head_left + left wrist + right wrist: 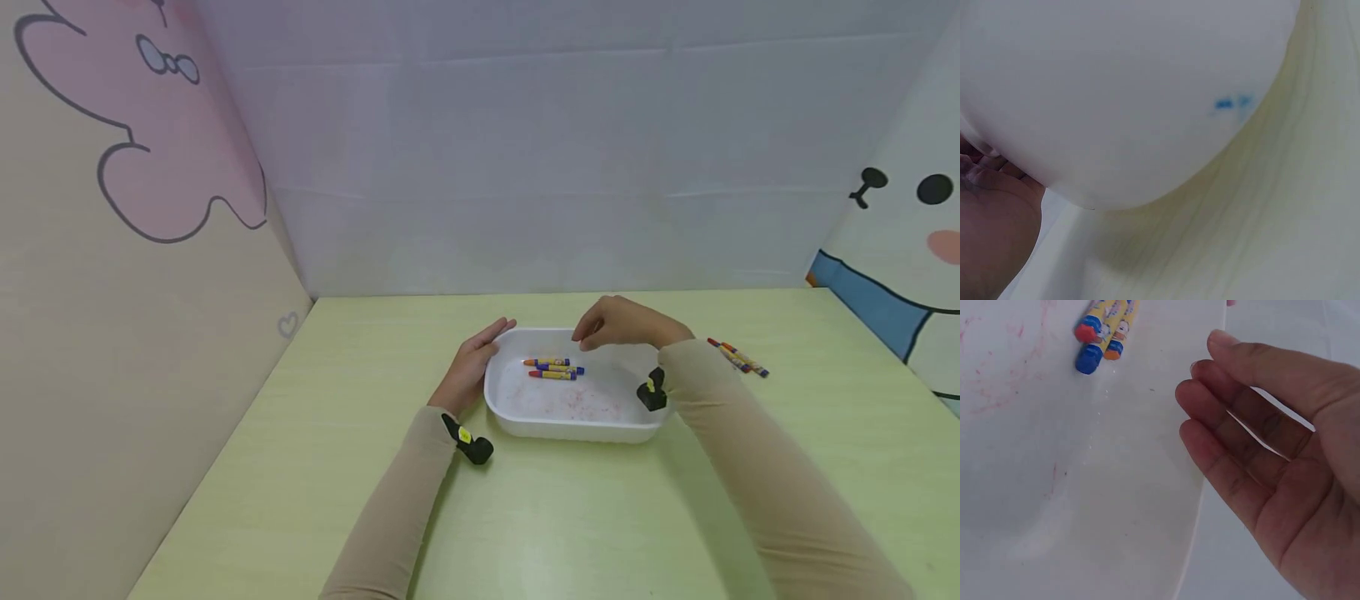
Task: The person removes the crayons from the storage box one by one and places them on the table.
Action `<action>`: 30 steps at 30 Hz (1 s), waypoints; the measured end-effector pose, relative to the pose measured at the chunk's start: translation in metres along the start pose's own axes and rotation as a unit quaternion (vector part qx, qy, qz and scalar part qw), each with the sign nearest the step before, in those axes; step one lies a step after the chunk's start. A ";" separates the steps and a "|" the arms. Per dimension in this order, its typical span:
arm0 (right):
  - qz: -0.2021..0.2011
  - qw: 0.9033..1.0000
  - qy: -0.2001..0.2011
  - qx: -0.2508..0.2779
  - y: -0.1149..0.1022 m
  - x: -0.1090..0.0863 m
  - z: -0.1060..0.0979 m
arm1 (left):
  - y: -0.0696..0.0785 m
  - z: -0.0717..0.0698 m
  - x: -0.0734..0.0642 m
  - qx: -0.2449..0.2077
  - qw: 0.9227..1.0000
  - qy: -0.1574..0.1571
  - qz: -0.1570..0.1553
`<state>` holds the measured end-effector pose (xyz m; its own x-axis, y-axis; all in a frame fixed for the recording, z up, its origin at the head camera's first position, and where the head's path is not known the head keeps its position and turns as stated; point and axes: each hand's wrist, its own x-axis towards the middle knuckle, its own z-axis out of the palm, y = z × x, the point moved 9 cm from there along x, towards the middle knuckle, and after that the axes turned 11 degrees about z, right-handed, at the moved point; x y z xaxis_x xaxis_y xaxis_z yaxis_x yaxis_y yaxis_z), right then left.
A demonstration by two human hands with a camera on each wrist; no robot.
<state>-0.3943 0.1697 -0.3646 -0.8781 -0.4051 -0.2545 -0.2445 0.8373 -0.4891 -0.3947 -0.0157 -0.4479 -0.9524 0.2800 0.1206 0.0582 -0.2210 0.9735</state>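
Pale walls close in our pale green surface (570, 517): a whitish backdrop (487, 167) behind, a pink cartoon figure (161, 150) painted on the left side, and a white cartoon face (888, 250) on the right. Near the far side of the surface we have a white tray (577, 432), its floor marked with reddish specks and its outer wall, as the left wrist view shows, with a small blue smudge. Three crayons lie side by side in the left half of the tray: an orange crayon (551, 362) farthest from us, a blue crayon (562, 368) in the middle, and a red crayon (557, 376) nearest. Our left hand (472, 367) holds the tray's left end, its grip pinching the rim at the far corner, fingers on the outside. Our right hand (626, 323) hangs over the far rim, right of the three crayons; its grip is loose, fingers gently bent and thumb just apart from the fingertips. Two more loose crayons (738, 362) rest on the surface just beyond our right cuff, close against each other. What blocks our sight is the right sleeve (772, 467) with its black wrist camera (653, 393), which together cover the tray's right end; another black camera (474, 446), on the left wrist, sits just outside the tray's near left corner.
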 end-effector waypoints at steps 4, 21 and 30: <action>0.003 1.000 -0.030 0.004 -0.004 0.008 0.014 | 0.000 0.001 0.000 -0.001 1.000 0.000 -0.001; 0.016 0.996 -0.068 -0.046 -0.013 0.030 0.047 | -0.001 0.000 0.004 0.007 1.000 -0.008 0.000; 0.056 0.994 -0.082 -0.042 -0.016 0.032 0.057 | -0.003 -0.001 0.007 0.003 1.000 -0.014 0.003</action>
<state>-0.3950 0.1225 -0.4127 -0.8245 -0.3570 -0.4390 -0.1894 0.9052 -0.3804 -0.4021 -0.0141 -0.4498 -0.9433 0.3047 0.1318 0.0658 -0.2175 0.9738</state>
